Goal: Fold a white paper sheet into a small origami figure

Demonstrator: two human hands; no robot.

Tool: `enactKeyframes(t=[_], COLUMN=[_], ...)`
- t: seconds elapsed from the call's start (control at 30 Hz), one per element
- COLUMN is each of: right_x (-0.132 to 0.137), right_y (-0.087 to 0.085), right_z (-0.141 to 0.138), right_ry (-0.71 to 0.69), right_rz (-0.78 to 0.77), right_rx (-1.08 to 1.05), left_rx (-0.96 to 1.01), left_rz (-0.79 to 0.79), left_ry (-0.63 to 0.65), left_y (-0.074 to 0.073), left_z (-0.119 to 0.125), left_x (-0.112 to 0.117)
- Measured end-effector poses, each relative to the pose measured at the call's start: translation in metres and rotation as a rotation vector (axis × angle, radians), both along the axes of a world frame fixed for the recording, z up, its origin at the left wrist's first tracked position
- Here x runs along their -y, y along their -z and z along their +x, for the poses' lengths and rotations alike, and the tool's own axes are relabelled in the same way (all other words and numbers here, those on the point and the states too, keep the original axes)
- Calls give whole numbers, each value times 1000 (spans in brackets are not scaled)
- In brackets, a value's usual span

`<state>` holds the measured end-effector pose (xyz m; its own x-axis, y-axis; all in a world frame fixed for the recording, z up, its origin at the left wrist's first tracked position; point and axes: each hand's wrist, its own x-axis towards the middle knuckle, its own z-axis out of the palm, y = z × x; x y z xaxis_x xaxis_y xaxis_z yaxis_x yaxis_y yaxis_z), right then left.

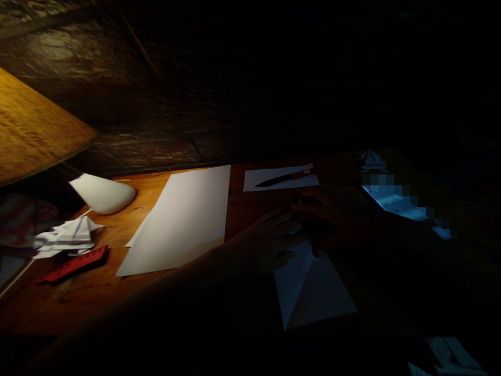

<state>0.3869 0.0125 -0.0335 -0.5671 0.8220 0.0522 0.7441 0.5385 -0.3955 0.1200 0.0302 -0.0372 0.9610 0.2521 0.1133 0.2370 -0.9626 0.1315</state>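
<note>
A white sheet of paper with a diagonal crease lies on the dark part of the wooden table, its upper part covered by my hands. My left hand rests at its upper left edge with the fingers spread and stretched out. Opposite it, my right hand is in deep shadow at the paper's top; its fingers look apart, with one tip touching the sheet near the crease. How the covered part of the paper is folded cannot be made out.
Larger white sheets lie left of my hands. Behind, a knife rests on a small paper. Farther left are a white lamp base, a lampshade, folded paper and a red object. A bluish lit screen is at right.
</note>
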Motion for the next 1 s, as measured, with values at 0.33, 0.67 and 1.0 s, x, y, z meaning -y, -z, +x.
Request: enactKeyframes(t=[0.33,0.67,1.0], right_x=[-1,-4,-5], right_y=[-14,-1,-7], right_z=[-7,3,1], right_ry=[0,56,19], right_rz=[-25,37,-25], right_rx=[104,14,46], left_rx=[-5,-18,20], left_rz=[12,-25,-45], left_ry=[13,7,54], left_y=[-2,-4,-9], left_z=[0,0,4], left_x=[0,0,-9])
